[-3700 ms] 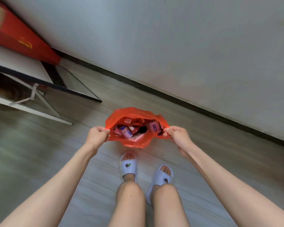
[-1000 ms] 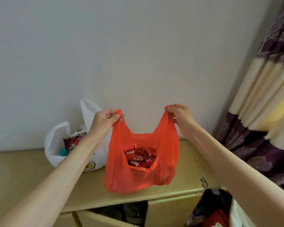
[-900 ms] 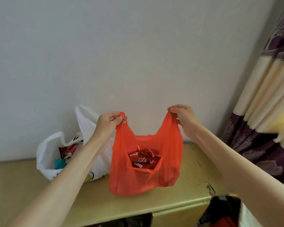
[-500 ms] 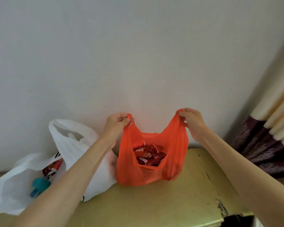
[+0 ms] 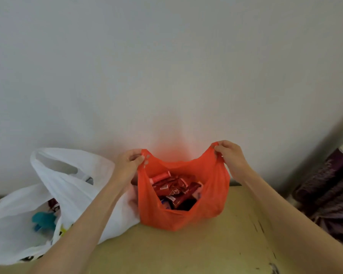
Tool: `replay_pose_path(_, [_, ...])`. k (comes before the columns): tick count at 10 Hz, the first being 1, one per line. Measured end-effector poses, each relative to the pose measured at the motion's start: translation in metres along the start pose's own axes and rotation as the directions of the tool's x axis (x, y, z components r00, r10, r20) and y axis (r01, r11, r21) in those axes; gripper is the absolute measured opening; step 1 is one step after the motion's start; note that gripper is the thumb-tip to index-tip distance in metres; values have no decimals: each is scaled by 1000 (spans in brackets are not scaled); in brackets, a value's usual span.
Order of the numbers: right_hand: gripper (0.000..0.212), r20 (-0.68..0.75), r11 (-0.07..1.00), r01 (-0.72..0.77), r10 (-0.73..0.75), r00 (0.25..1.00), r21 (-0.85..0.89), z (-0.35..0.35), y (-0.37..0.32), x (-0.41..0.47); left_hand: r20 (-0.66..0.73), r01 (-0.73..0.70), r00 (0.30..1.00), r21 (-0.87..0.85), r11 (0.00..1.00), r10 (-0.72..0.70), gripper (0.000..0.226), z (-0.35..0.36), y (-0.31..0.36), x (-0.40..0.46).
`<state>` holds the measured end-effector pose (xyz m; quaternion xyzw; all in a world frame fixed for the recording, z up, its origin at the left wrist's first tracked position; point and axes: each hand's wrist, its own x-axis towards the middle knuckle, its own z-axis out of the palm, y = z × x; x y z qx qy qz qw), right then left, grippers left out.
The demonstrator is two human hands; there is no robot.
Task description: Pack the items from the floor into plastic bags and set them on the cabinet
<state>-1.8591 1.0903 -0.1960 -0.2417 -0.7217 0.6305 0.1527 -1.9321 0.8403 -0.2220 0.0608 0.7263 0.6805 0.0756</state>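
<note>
Pale wall [image 5: 166,66] fills the upper two thirds of the frame, and below it runs the yellowish cabinet [image 5: 186,252] top, scuffed with dark marks at lower right. On it, just right of centre, sits the red bag [image 5: 212,204], its mouth held wide. My left hand [image 5: 127,167] pinches the left handle, my right hand [image 5: 229,157] pinches the right one, fingers curled round the plastic. Inside I see red packets [image 5: 172,189] heaped together; I cannot read them. At lower left a white bag [image 5: 75,186] slumps against the red bag, touching it, one handle loop standing up near the wall. Something teal [image 5: 45,220] shows inside it. My left forearm crosses in front of the white bag and hides part of it. Purple curtain [image 5: 329,186] hangs at the right edge, beside the cabinet.
</note>
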Motion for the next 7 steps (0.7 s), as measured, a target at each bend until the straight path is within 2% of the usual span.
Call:
replay_pose_path(3, [19, -8, 986, -156, 156, 988, -59, -12, 40, -11, -11, 109, 994, -14, 994, -109, 20, 5, -29, -18])
replay_pose_path(4, [20, 3, 984, -163, 163, 987, -68, -13, 42, -14, 5, 129, 992, -34, 991, -129, 20, 5, -31, -22])
replay_pose_path(5, [21, 16, 979, -126, 131, 991, -161, -11, 48, -15, 46, 109, 993, -33, 994, -107, 27, 6, -30, -28])
replay_pose_path(6, [6, -46, 942, -58, 46, 998, -330, -10, 55, -16, 98, 150, 984, -10, 989, -148, 25, 4, -26, -38])
replay_pose_path(7, [17, -88, 880, -5, -42, 995, -476, -9, 56, -22, 180, 185, 964, 74, 980, -195, 16, -3, -32, -44])
